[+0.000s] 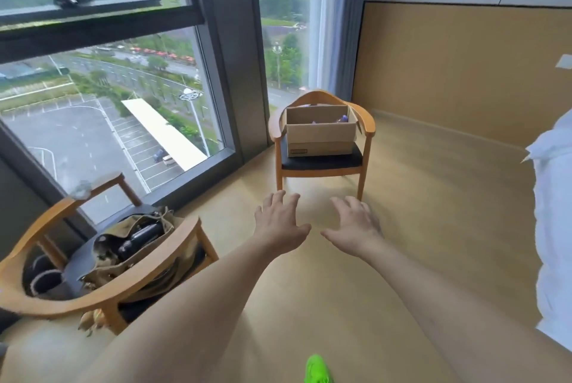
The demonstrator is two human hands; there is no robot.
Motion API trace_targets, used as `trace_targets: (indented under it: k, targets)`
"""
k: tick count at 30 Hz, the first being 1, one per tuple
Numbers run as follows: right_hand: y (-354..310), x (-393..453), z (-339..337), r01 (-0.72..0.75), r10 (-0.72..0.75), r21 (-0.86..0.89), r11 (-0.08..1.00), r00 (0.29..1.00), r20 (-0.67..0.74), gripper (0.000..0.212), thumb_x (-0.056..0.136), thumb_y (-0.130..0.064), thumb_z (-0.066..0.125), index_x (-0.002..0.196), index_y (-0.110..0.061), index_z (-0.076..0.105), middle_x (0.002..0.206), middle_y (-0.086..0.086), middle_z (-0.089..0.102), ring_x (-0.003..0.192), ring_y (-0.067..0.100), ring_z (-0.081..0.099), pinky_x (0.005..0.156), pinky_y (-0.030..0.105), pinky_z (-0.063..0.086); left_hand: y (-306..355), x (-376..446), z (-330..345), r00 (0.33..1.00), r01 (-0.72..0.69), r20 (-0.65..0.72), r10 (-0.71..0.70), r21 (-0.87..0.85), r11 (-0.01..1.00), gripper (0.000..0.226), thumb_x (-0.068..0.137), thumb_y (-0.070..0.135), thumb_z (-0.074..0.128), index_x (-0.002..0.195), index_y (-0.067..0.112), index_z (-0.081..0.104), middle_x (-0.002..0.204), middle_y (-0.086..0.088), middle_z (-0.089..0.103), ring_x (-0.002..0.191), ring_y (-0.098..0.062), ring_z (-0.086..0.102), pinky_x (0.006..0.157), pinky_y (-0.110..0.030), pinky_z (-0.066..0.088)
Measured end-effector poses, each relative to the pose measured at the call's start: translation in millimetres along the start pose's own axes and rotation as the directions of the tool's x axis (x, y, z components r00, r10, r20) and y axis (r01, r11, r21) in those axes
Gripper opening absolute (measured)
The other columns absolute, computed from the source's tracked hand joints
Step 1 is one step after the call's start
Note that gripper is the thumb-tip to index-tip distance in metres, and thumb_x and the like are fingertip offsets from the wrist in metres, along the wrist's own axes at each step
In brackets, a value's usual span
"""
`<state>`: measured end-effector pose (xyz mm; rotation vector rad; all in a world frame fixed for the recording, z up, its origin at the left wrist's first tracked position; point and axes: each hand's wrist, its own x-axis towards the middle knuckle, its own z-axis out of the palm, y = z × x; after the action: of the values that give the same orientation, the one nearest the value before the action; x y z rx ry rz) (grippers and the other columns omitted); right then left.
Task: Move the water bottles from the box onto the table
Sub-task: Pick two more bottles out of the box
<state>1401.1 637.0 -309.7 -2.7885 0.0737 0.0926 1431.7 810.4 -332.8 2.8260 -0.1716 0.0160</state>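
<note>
An open cardboard box [320, 138] sits on the black seat of a wooden armchair [368, 122] by the window, ahead of me. Inside it only a purple bottle cap [344, 118] and a bit of another show above the rim; the rest is hidden. My left hand [280, 220] and my right hand [356, 223] are stretched out side by side over the floor, palms down, fingers spread, holding nothing. Both hands are well short of the chair and box. No table is in view.
A second wooden armchair [102, 289] at lower left holds a tan bag [133, 246] with dark items. A large window [108, 104] fills the left wall. White bedding [554, 228] juts in at the right edge. A green shoe [317, 370] shows at the bottom.
</note>
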Motion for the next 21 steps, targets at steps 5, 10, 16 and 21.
trace_targets:
  k: [5, 10, 16, 21]
  targets:
    - [6.5, 133.3, -28.4, -0.015, 0.016, 0.047, 0.999, 1.000, -0.007, 0.075, 0.085, -0.054, 0.067, 0.150, -0.033, 0.034, 0.153, 0.000, 0.037, 0.140, 0.026, 0.032, 0.107, 0.043, 0.039, 5.9, 136.7, -10.0, 1.000, 0.028, 0.000, -0.028, 0.012, 1.000, 0.078, 0.076, 0.061, 0.058, 0.146, 0.035, 0.035, 0.157, -0.002, 0.033, 0.145, -0.028, 0.023, 0.114, -0.053, 0.028]
    - [10.5, 240.0, -37.6, -0.049, 0.049, 0.047, 0.998, 0.999, 0.014, 0.078, 0.083, -0.053, 0.069, 0.150, -0.034, 0.034, 0.154, 0.000, 0.037, 0.141, 0.026, 0.033, 0.108, 0.044, 0.039, 7.0, 241.7, -10.8, 1.000, 0.002, 0.005, -0.002, 0.015, 1.000, 0.078, 0.073, 0.060, 0.054, 0.144, 0.034, 0.038, 0.155, -0.003, 0.035, 0.145, -0.029, 0.023, 0.114, -0.051, 0.028]
    - [29.1, 353.5, -28.5, -0.079, 0.076, 0.044, 0.996, 0.994, 0.073, 0.080, 0.085, -0.053, 0.066, 0.153, -0.033, 0.028, 0.157, 0.002, 0.031, 0.143, 0.026, 0.027, 0.112, 0.043, 0.035, -5.4, 356.2, 14.6, 0.998, -0.010, 0.062, 0.009, 0.014, 1.000, 0.078, 0.076, 0.057, 0.056, 0.148, 0.032, 0.036, 0.154, -0.003, 0.035, 0.143, -0.026, 0.024, 0.113, -0.049, 0.030]
    - [40.8, 471.2, -16.6, -0.120, 0.118, 0.022, 0.993, 0.990, 0.073, 0.076, 0.087, -0.051, 0.064, 0.152, -0.029, 0.030, 0.154, 0.004, 0.034, 0.141, 0.027, 0.031, 0.111, 0.042, 0.036, -16.9, 480.6, 38.1, 0.991, -0.075, 0.110, 0.075, -0.003, 0.997, 0.072, 0.079, 0.052, 0.055, 0.145, 0.028, 0.038, 0.148, -0.003, 0.036, 0.140, -0.028, 0.024, 0.113, -0.050, 0.030]
